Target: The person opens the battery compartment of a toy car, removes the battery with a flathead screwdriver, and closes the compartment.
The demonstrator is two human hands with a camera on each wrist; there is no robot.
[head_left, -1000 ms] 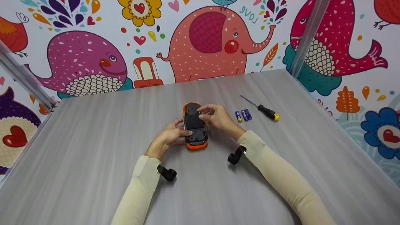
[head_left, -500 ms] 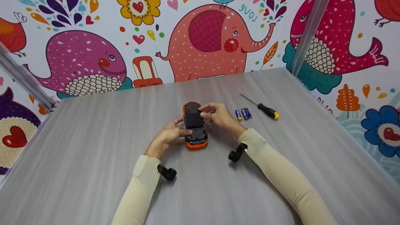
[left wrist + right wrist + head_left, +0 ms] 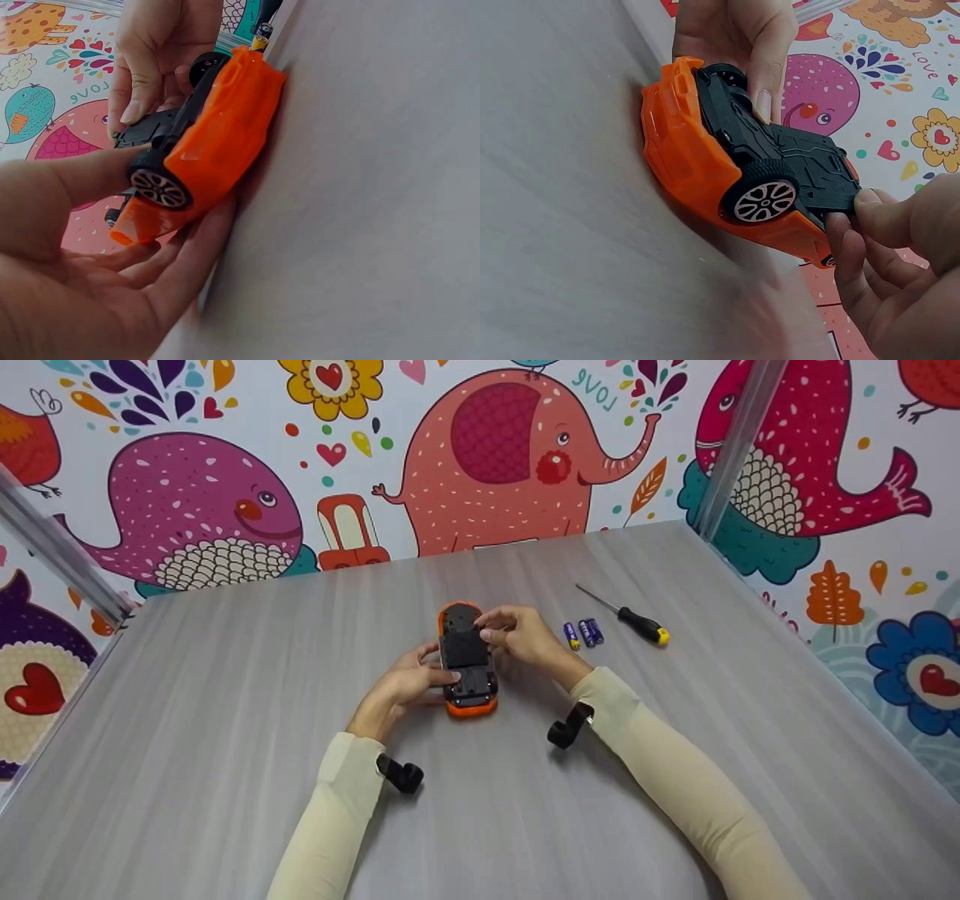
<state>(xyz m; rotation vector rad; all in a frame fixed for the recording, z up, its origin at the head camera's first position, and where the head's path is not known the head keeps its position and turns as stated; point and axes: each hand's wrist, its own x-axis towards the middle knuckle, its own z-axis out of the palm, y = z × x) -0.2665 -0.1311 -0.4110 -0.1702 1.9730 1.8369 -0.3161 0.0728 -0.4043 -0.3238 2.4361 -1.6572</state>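
An orange toy car [image 3: 466, 660] lies upside down on the grey table [image 3: 225, 720], its black underside facing up. My left hand [image 3: 431, 676] grips the car's near end, thumb on one side and fingers along the other. In the left wrist view the thumb of my left hand [image 3: 90, 285] lies by a wheel of the car [image 3: 217, 142]. My right hand [image 3: 491, 631] pinches the edge of the black underside panel [image 3: 810, 161] near the far end. In the right wrist view the right hand [image 3: 859, 217] has thumb and fingertips on that panel's rim.
Three small blue batteries [image 3: 583, 634] lie to the right of the car, with a black-handled screwdriver [image 3: 637, 624] just beyond them. Colourful cartoon walls close the table in at the back and on both sides.
The right hand's fingers have crept slightly toward the car's far end. The car and the left hand stay where they were.
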